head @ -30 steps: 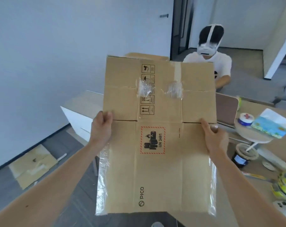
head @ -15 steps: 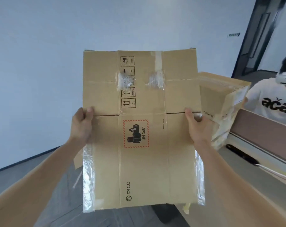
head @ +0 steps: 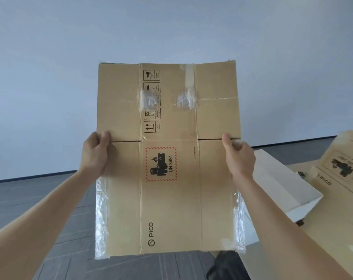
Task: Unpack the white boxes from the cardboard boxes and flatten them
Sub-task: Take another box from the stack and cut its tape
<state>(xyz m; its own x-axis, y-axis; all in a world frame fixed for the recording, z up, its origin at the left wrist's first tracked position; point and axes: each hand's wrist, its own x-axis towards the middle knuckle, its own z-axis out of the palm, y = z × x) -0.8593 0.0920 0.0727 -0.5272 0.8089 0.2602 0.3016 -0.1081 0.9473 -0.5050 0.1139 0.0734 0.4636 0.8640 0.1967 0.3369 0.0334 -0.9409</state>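
Note:
A flattened brown cardboard box (head: pixel 169 209) with a PICO logo, a red UN 3481 battery label and loose clear tape along its edges hangs upright in front of me. My left hand (head: pixel 95 153) grips its left edge at the middle fold. My right hand (head: pixel 239 156) grips its right edge at the same height. Behind the right edge lies a white box (head: pixel 282 184), open and tilted. More flattened cardboard (head: pixel 341 168) with the same printing lies at the far right.
A plain pale wall (head: pixel 171 27) fills the background. Grey plank floor (head: pixel 40 199) runs below it on the left. A dark object (head: pixel 226 265) sits on the floor under the held cardboard. A light surface (head: pixel 333 229) carries the cardboard at right.
My view has swung left: the seated person, the desk and the open cardboard box have left the frame. The white box and flat cardboard came into view at right. Both hands kept their grip.

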